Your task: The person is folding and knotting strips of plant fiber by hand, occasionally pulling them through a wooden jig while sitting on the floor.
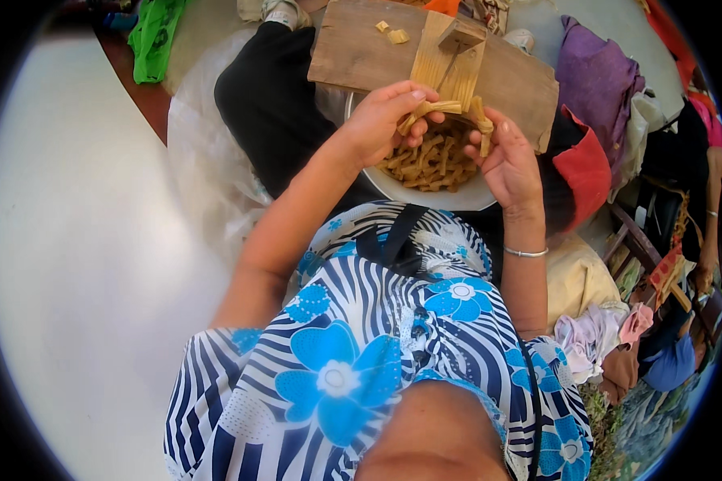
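Observation:
My left hand (383, 122) pinches a yellowish-brown folded strip (431, 111) between thumb and fingers. A second strip (482, 124) of the same kind, bent or knotted, is held by the fingertips of my right hand (509, 158). The two strips come close together at their upper ends; whether they touch I cannot tell. Right below both hands is a white basin (401, 192), with many short tan pieces (430, 167) heaped inside. What the strips are made of is not plain.
Beyond the basin lies a wooden board (361, 40) with a lighter crosspiece (449, 64) and an upright block (460, 37). Two small chips (397, 36) rest on it. Purple cloth (594, 76) and red cloth (582, 168) lie to the right. Another person's arm (714, 208) shows at the far right.

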A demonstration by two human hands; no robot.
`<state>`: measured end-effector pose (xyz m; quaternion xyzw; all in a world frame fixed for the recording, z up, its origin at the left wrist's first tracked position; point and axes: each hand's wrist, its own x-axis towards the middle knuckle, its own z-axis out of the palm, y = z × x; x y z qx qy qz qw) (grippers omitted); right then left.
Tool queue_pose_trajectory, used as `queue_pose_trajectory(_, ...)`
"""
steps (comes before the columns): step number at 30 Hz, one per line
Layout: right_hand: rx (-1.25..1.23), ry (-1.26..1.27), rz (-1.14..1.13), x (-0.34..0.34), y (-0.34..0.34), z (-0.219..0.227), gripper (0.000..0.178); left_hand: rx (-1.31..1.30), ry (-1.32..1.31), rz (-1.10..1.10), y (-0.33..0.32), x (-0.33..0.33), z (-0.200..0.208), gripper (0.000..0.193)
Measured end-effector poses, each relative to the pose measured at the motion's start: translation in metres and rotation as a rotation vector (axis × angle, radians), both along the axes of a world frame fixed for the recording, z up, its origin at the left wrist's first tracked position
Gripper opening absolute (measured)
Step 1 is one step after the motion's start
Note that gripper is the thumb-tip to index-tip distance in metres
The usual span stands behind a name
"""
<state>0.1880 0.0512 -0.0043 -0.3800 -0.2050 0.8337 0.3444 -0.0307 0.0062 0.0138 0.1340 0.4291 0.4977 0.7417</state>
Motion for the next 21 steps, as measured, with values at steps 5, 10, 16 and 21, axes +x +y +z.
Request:
queue_pose_trajectory(5, 0.517, -0.622, 0.17, 0.02, -0.014, -0.025, 0.018, 0.271, 0.899, -0.353, -0.013, 0.009, -0.03, 0.021)
queue_pose_trajectory(10, 1.242, -1.221, 0.393, 0.026, -0.029, -0.034, 0.011, 0.312, 1.655, -0.982, -0.016, 0.003, -0.059, 0.02)
queue_pose_trajectory(16, 1.293, -1.372, 0.406, 0.017, -0.039, -0.048, 0.006, 0.283, 1.797, -1.024, 0.013, 0.007, -0.106, 0.033)
queue_pose_trajectory(21, 1.319, -1.404, 0.397, 0.013, -0.039, -0.048, 0.006, 0.571, 2.154, -0.429, 0.024, 0.013, -0.18, 0.042)
